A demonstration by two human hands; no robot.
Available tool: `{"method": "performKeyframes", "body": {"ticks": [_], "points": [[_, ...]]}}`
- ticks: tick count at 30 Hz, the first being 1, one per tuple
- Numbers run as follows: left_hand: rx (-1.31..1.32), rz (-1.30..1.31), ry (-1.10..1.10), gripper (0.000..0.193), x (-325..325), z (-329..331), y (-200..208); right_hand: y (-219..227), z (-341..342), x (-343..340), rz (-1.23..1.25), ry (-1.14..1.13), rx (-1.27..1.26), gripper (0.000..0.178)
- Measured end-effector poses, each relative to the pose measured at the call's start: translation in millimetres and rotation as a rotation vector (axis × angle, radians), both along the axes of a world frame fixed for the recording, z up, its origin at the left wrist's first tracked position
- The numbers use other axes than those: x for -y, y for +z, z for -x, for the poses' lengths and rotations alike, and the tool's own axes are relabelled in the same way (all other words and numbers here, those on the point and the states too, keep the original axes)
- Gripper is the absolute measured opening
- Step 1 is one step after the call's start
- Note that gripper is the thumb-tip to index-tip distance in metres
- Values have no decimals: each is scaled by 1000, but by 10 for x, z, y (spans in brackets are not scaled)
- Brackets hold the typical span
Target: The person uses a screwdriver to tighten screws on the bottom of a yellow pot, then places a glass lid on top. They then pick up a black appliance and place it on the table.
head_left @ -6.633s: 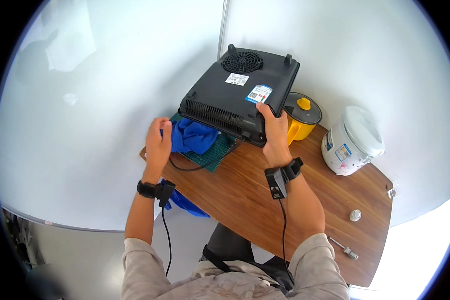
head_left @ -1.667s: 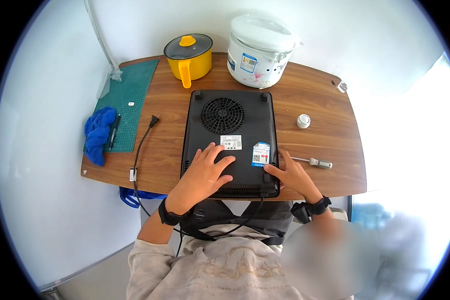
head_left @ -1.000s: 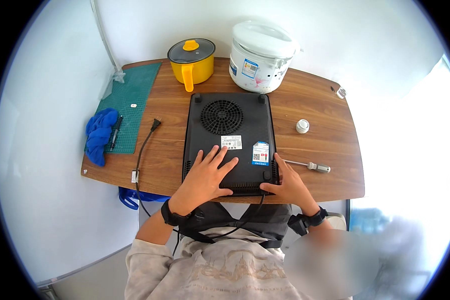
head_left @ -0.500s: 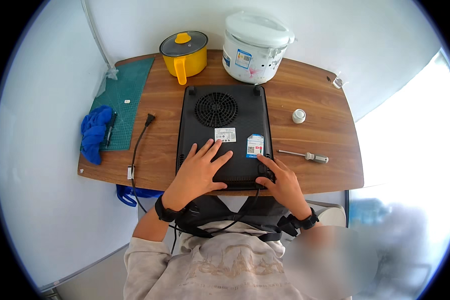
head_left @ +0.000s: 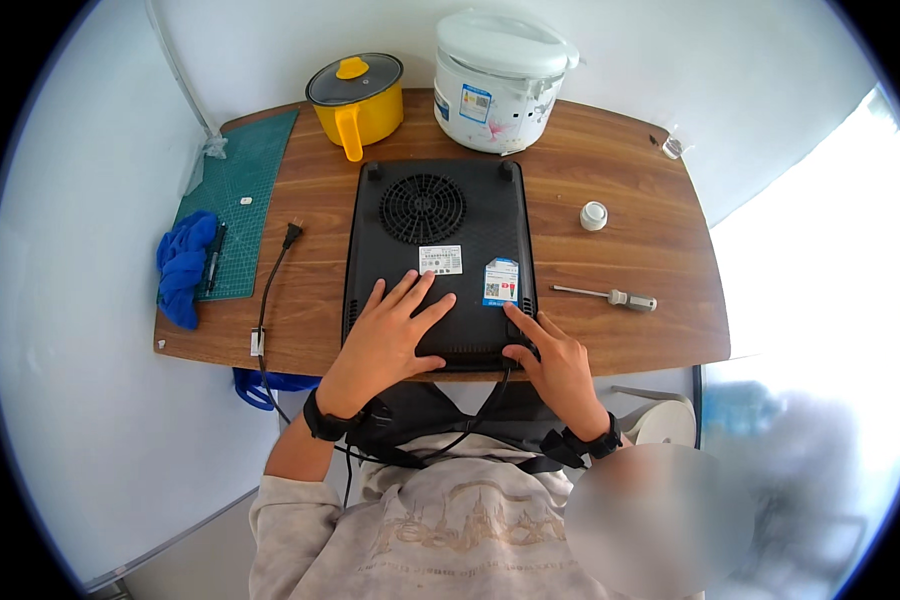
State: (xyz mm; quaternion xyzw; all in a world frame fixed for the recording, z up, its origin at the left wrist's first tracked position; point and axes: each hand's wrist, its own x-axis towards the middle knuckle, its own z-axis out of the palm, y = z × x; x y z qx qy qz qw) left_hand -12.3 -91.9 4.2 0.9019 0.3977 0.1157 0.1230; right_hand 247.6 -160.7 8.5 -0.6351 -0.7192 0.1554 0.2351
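A black induction cooker (head_left: 440, 325) lies upside down on the wooden table, its round fan grille (head_left: 422, 208) facing up at the far end. My left hand (head_left: 382, 335) rests flat on the near left part of its base, fingers spread, the fingertips just below a white label (head_left: 440, 260). Over the near right corner is my right hand (head_left: 558, 365), thumb and index finger apart, the index tip at the bottom edge of a blue-and-white sticker (head_left: 501, 283). The power cord (head_left: 490, 400) leaves the near edge beside the right thumb. My right hand hides that corner.
A yellow pot (head_left: 375, 115) with a glass lid and a white rice cooker (head_left: 495, 95) stand at the back. To the right lie a screwdriver (head_left: 630, 300) and a small white cap (head_left: 593, 215). On the left are a green cutting mat (head_left: 225, 180), a blue cloth (head_left: 182, 260) and the plug (head_left: 292, 234).
The whole view has shifted a little, so the table and its things appear slightly higher and to the left. Both hands keep nearly the same places on the induction cooker.
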Motion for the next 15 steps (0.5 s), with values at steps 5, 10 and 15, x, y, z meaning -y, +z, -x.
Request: {"method": "performKeyframes", "body": {"ticks": [5,10,15], "points": [[30,21,12,83,18,14,-35,-38,-9,14,-54,13,28,58],[41,16,7,81,17,24,-66,-73,-53,41,-78,36,64,61],[76,27,1,69,27,30,-12,-3,-140,76,1,47,22,63]]}}
